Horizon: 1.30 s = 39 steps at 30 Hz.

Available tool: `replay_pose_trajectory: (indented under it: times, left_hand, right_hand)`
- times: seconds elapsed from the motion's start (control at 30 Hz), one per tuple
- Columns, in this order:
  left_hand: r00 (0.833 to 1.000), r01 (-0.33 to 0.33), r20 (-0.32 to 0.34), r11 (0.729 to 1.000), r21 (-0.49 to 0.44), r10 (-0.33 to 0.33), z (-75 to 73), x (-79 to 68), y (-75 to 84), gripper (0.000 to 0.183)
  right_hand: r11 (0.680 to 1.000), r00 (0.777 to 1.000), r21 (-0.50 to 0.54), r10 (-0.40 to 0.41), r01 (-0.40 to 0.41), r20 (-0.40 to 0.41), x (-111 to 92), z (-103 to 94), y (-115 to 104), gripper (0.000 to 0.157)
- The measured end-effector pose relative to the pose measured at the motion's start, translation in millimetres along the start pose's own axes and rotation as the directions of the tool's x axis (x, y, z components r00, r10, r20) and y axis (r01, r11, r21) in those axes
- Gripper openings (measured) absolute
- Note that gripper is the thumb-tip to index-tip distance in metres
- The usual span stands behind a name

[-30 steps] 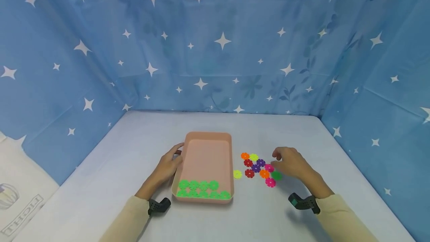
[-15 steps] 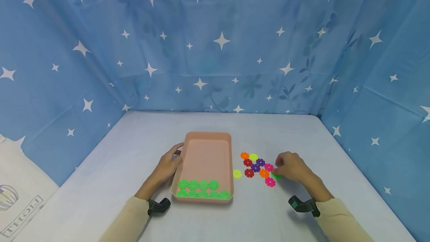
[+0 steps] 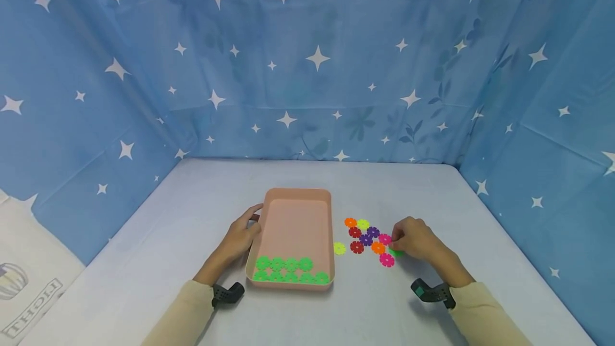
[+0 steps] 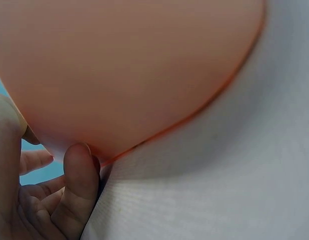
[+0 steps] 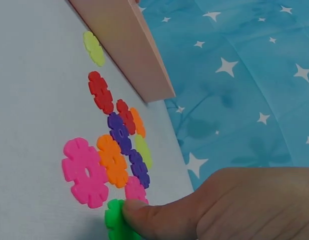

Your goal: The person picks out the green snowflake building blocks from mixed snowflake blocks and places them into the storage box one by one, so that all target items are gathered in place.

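Note:
A pink tray (image 3: 295, 228) lies on the table, with several green notched plastic discs (image 3: 291, 265) along its near end. My left hand (image 3: 242, 235) holds the tray's left side; in the left wrist view, a bent finger (image 4: 79, 172) touches the lower outside wall. To the right of the tray, my right hand (image 3: 415, 239) pinches a green notched disc (image 5: 116, 220), which the thumb partly covers. Other loose discs lie close by: pink (image 5: 86, 172), orange (image 5: 113, 160), purple (image 5: 119, 132), red (image 5: 100, 92) and yellow (image 5: 93, 48).
A white cloth covers the table (image 3: 384, 186). Blue curtains (image 3: 317, 95) with white stars stand at the back and both sides. Printed white fabric (image 3: 29, 282) hangs at the lower left. Each wrist wears a dark band (image 3: 434, 291).
My right hand has come down slightly onto the green disc, and its thumb and fingers have closed there. The left hand and the tray stay in place.

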<state>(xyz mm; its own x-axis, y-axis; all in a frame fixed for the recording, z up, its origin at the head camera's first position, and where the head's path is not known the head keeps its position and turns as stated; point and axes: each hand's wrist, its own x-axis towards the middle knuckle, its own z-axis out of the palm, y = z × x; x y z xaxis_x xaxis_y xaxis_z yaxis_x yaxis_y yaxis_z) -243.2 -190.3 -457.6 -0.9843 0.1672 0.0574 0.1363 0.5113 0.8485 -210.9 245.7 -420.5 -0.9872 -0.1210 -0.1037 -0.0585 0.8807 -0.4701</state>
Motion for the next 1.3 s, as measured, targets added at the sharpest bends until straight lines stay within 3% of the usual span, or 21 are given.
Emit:
replay_pose_trajectory:
  times: [0.63,1.03,1.3]
  left_hand:
    - [1.000,-0.004,-0.010,1.000,0.017,0.005,0.7,0.4,1.0,0.061]
    - [1.000,0.005,-0.010,1.000,-0.010,-0.005,0.1,0.5,1.3,0.061]
    - [1.000,-0.016,-0.026,0.999,0.033,0.017,0.9,1.4,0.3,0.062]
  right_hand:
    - [0.999,0.997,0.043,-0.012,0.009,0.070,-1,-3.9,5,0.032]
    - [0.998,0.998,0.059,-0.026,0.023,0.056,1,-4.2,9,0.031]
    - [0.991,0.997,0.126,-0.050,0.043,0.052,0,-9.1,12,0.019]
